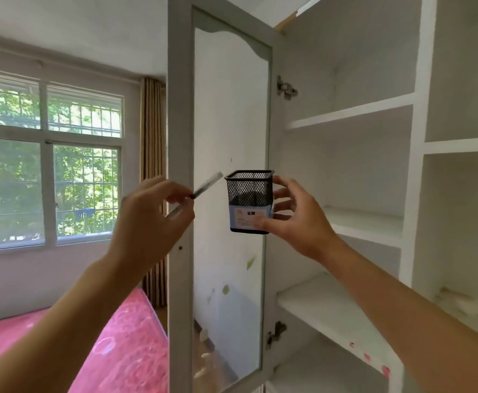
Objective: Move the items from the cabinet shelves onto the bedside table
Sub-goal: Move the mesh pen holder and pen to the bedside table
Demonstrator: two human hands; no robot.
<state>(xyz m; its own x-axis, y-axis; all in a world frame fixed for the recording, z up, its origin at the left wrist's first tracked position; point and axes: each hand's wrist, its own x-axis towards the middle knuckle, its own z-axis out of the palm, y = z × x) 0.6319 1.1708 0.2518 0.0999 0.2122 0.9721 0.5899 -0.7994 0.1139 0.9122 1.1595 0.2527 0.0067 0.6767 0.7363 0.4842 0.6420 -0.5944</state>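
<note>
Black wire mesh pen holder (249, 201) sits in the closed grip of the right hand (297, 217), held in mid-air before the open cabinet door (226, 109), while the left hand (152, 219) pinches a clear pen (203, 187) just beside its rim. Both items appear freshly lifted off the bare white shelves (351, 112). The carrying step looks to be next: turning away toward the bedside table, which is out of view, and setting both down there.
</note>
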